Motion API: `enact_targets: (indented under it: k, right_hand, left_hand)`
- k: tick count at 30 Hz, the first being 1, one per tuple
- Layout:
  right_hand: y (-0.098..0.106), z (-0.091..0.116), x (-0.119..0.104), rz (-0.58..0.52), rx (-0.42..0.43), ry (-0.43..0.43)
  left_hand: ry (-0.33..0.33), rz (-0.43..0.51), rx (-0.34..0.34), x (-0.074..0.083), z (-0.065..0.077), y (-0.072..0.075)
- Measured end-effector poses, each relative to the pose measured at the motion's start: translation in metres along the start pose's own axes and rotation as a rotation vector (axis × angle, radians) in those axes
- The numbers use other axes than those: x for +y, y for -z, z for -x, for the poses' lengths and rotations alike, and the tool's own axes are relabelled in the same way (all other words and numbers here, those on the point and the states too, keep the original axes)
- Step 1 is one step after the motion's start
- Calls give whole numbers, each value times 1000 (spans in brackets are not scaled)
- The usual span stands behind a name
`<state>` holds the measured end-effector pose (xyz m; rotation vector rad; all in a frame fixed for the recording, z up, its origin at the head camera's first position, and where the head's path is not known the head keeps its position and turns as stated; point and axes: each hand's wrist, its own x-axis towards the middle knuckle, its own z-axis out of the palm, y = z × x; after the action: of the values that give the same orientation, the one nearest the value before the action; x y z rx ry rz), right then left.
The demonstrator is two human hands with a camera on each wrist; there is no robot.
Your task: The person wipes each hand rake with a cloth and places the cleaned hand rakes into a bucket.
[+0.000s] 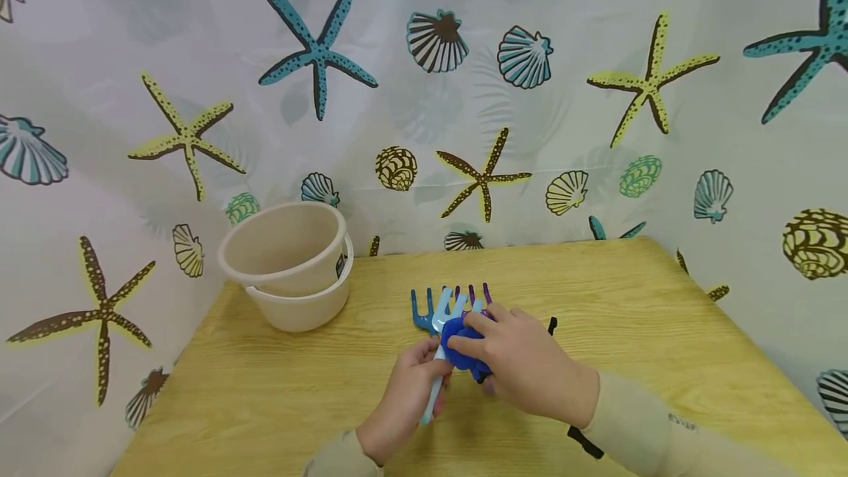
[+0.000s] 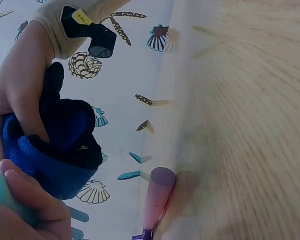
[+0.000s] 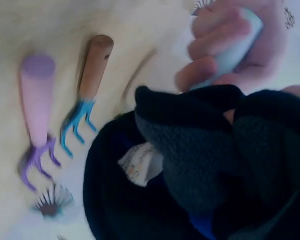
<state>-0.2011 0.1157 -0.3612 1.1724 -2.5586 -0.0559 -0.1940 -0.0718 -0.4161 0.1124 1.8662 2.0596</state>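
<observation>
Over the wooden table (image 1: 662, 330), a light-blue hand rake (image 1: 440, 319) meets a blue cloth (image 1: 457, 341)

At the far left stands a cream bucket (image 1: 305, 282), upright near the back edge, probably parked there to leave you elbow room. Next comes your left hand (image 1: 411, 392), fingers and thumb closed round the light-blue hand rake's handle; you hold its tines pointing away from you, likely to steady it against the cloth's pressure. Beyond, on the tabletop, lie a blue-tined rake (image 3: 88, 96) with a brown handle and, to its right, a purple-tined rake (image 3: 38, 120) with a pink one; their handles face you, perhaps for easy picking up. The blue cloth, bundled, with a white label (image 3: 142, 162) among its folds, covers part of the light-blue head; exactly where they touch is hidden. Rightmost is your right hand (image 1: 523, 359), fingers bent and gripping that bundle, seemingly to keep the loose fabric gathered against the tool.
</observation>
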Motion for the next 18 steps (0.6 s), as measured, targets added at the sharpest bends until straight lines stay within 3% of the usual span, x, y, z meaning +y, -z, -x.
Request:
enact_targets:
  k: [5, 13, 18]
  right_hand:
    - [0, -2, 5, -1, 53, -66]
    - [-20, -3, 45, 55, 138, -213]
    - [-28, -4, 64, -150, 68, -280]
  left_hand:
    - [-9, 52, -7, 5, 1, 2]
    - [-8, 37, -28, 4, 11, -2]
    - [-7, 7, -26, 4, 15, -2]
